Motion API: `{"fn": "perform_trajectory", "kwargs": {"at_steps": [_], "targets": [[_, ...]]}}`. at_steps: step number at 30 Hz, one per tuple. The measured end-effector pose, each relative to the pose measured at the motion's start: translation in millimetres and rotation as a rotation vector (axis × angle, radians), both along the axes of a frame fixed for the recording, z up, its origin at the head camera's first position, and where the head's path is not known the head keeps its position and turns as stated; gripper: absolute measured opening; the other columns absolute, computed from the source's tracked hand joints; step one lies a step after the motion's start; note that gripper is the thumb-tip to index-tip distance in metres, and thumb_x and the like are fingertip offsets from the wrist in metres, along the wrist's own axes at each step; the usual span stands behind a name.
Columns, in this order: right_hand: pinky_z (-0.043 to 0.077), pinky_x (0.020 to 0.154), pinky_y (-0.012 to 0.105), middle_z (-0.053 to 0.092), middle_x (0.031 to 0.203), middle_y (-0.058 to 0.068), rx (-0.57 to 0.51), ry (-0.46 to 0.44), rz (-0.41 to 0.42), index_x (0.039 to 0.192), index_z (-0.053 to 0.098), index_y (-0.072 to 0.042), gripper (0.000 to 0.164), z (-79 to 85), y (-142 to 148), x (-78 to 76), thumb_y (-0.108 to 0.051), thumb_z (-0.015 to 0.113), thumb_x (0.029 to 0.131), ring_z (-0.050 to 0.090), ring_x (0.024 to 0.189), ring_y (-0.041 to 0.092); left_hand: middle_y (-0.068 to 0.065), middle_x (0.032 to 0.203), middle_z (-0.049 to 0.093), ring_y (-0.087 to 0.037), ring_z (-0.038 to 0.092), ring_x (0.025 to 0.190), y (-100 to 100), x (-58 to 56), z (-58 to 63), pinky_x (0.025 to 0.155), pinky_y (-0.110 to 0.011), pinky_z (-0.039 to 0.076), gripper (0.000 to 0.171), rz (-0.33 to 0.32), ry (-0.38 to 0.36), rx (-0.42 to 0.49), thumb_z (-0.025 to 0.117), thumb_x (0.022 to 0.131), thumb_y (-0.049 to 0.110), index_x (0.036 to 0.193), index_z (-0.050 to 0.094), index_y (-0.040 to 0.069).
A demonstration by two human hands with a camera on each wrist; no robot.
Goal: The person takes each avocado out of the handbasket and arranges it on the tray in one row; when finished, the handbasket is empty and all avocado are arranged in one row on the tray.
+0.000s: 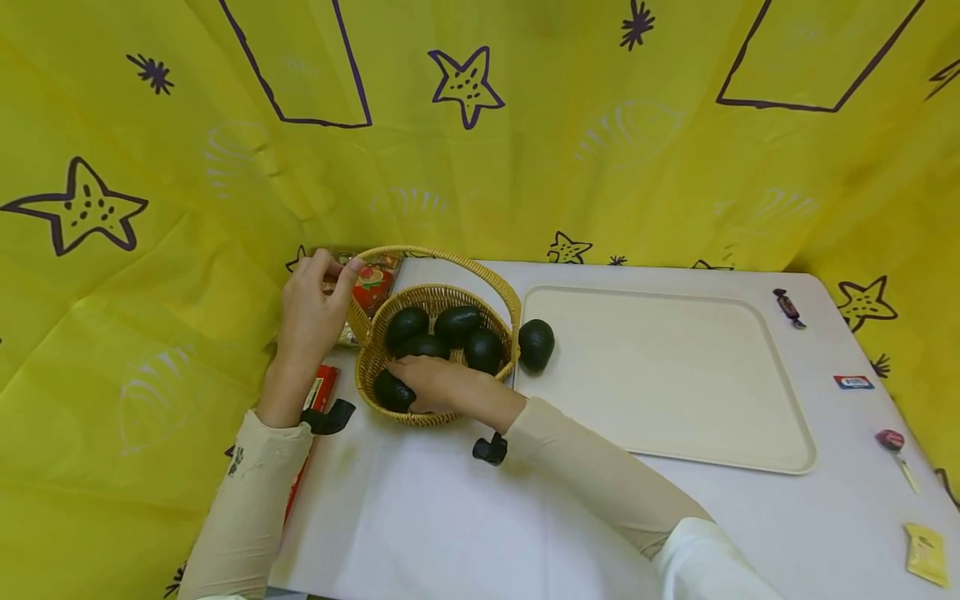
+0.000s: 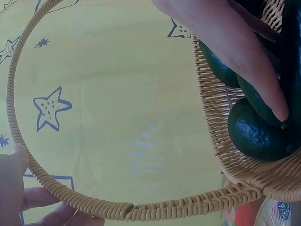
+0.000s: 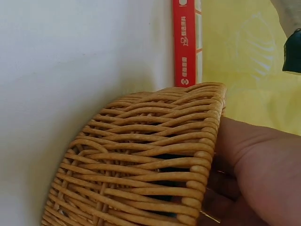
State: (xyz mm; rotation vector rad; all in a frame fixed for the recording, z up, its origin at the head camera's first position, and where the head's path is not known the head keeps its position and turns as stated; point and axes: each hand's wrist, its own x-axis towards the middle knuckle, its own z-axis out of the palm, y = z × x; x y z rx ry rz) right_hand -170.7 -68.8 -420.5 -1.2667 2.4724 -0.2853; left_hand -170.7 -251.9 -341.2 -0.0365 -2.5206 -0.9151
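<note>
A wicker basket (image 1: 408, 419) with a tall arched handle (image 1: 480, 271) stands on the table, holding several dark green avocados (image 1: 459, 323). At the handle's left side, my left hand (image 1: 311, 304) grips it between thumb and fingers; the left wrist view shows the thumb against the woven arch. My right hand (image 1: 438, 383) reaches over the basket's near rim, its fingers around the front-left avocado (image 1: 393, 392). In the right wrist view the wicker wall hides most of those fingers. Outside the basket, another avocado (image 1: 536, 345) sits at the tray's left edge.
A large cream tray (image 1: 660, 375) lies right of the basket. Along the table's right side are a dark wrapped candy (image 1: 789, 308), a small blue-and-red packet (image 1: 853, 382), a lollipop (image 1: 891, 440) and a yellow packet (image 1: 927, 553). Red packages (image 1: 373, 283) stand behind the basket; a red box (image 1: 322, 387) lies left.
</note>
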Motion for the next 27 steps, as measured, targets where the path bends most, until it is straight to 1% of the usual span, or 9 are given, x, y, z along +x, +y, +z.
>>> {"fn": "perform_trajectory", "kwargs": {"at_steps": [4, 10, 16, 20, 21, 23, 25, 26, 27], "targets": [[0.041, 0.119, 0.030, 0.047, 0.163, 0.010, -0.033, -0.057, 0.000, 0.163, 0.038, -0.006, 0.077, -0.2, 4.0, -1.8, -0.021, 0.078, 0.098, 0.046, 0.150, 0.021, -0.023, 0.107, 0.060, -0.041, 0.060, 0.105, -0.4, -0.1, -0.2, 0.093, -0.055, 0.048, 0.053, 0.001, -0.001, 0.003, 0.053, 0.109, 0.052, 0.100, 0.057, 0.000], [0.040, 0.121, 0.034, 0.042, 0.166, 0.012, -0.100, -0.133, 0.005, 0.162, 0.037, -0.002, 0.075, 6.1, 16.6, -3.1, -0.023, 0.075, 0.101, 0.044, 0.152, 0.025, -0.023, 0.105, 0.058, -0.042, 0.060, 0.106, -0.6, -0.8, 0.1, 0.094, -0.056, 0.048, 0.053, 0.004, 0.008, -0.001, 0.053, 0.109, 0.052, 0.100, 0.057, 0.000], [0.043, 0.119, 0.037, 0.045, 0.165, 0.011, -0.206, -0.230, -0.050, 0.162, 0.038, -0.003, 0.076, 11.1, 36.7, -4.9, -0.030, 0.075, 0.101, 0.049, 0.148, 0.023, -0.023, 0.107, 0.060, -0.041, 0.060, 0.105, -0.3, -0.9, 0.8, 0.092, -0.055, 0.048, 0.052, -0.002, 0.002, -0.001, 0.053, 0.109, 0.052, 0.100, 0.056, 0.001], [0.047, 0.114, 0.035, 0.047, 0.162, 0.011, -0.284, -0.262, -0.070, 0.161, 0.040, -0.003, 0.076, 13.3, 53.3, -5.7, -0.032, 0.075, 0.100, 0.054, 0.142, 0.018, -0.023, 0.107, 0.060, -0.041, 0.060, 0.105, -0.2, 0.0, 1.0, 0.093, -0.055, 0.048, 0.051, -0.002, -0.006, -0.001, 0.053, 0.109, 0.052, 0.099, 0.056, 0.001], [0.049, 0.112, 0.034, 0.048, 0.162, 0.011, -0.303, -0.263, -0.073, 0.161, 0.040, -0.003, 0.076, 14.4, 57.3, -5.3, -0.032, 0.075, 0.100, 0.059, 0.136, 0.016, -0.023, 0.107, 0.060, -0.041, 0.060, 0.106, -0.2, 0.1, 0.9, 0.093, -0.055, 0.048, 0.051, -0.003, -0.007, 0.004, 0.053, 0.109, 0.052, 0.099, 0.056, 0.001], [0.053, 0.103, 0.031, 0.054, 0.158, 0.010, -0.338, -0.268, -0.088, 0.161, 0.041, -0.003, 0.075, 17.1, 65.8, -3.1, -0.031, 0.075, 0.100, 0.068, 0.114, 0.012, -0.023, 0.107, 0.059, -0.041, 0.059, 0.106, 0.5, -0.3, -0.1, 0.093, -0.055, 0.047, 0.052, -0.004, -0.005, 0.009, 0.053, 0.109, 0.052, 0.099, 0.055, 0.001], [0.053, 0.095, 0.028, 0.057, 0.154, 0.010, -0.366, -0.272, -0.110, 0.160, 0.041, -0.003, 0.075, 21.1, 73.2, 0.0, -0.032, 0.075, 0.100, 0.066, 0.095, 0.010, -0.023, 0.105, 0.058, -0.041, 0.058, 0.105, 1.1, -0.3, -0.5, 0.092, -0.054, 0.047, 0.052, -0.005, 0.000, 0.011, 0.053, 0.109, 0.052, 0.099, 0.056, 0.001], [0.052, 0.090, 0.027, 0.059, 0.153, 0.010, -0.378, -0.273, -0.120, 0.160, 0.041, -0.004, 0.075, 23.0, 76.5, 1.5, -0.033, 0.075, 0.100, 0.063, 0.088, 0.008, -0.023, 0.104, 0.057, -0.041, 0.058, 0.104, 1.4, -0.3, -0.7, 0.092, -0.054, 0.047, 0.052, -0.004, 0.001, 0.012, 0.053, 0.109, 0.052, 0.099, 0.056, 0.001], [0.051, 0.084, 0.026, 0.065, 0.143, 0.010, -0.391, -0.279, -0.131, 0.160, 0.042, -0.004, 0.075, 25.0, 79.9, 3.0, -0.034, 0.075, 0.100, 0.059, 0.078, 0.008, -0.023, 0.104, 0.057, -0.041, 0.058, 0.103, 1.5, -0.3, -1.0, 0.092, -0.054, 0.046, 0.052, -0.003, 0.003, 0.011, 0.053, 0.109, 0.052, 0.100, 0.056, 0.000]]}}
